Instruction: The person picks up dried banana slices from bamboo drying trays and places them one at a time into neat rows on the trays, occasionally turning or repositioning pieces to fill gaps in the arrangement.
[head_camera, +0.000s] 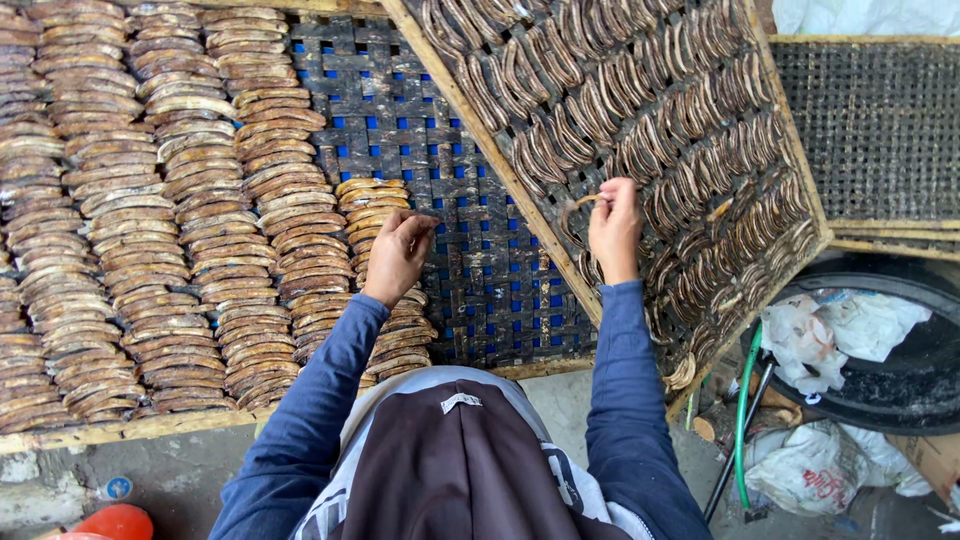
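Note:
My right hand (614, 226) pinches one curved brown dried slice (578, 204) and lifts it off the tilted woven rack (497, 160), which carries several rows of dark curved slices (650, 120). My left hand (398, 252) hovers palm down, fingers loosely curled, over the short column of slices (372, 205) on the flat woven tray (440, 150). That tray holds several neat columns of overlapping tan slices (150, 220) on its left part. Its dark weave with blue gaps shows bare on the right part. Both arms wear blue sleeves.
An empty dark mesh rack (880, 130) lies at the upper right. A black tub (900, 390) with white plastic bags stands at the lower right, with a green hose (745, 410) beside it. A red object (115, 523) sits at the bottom left on the concrete floor.

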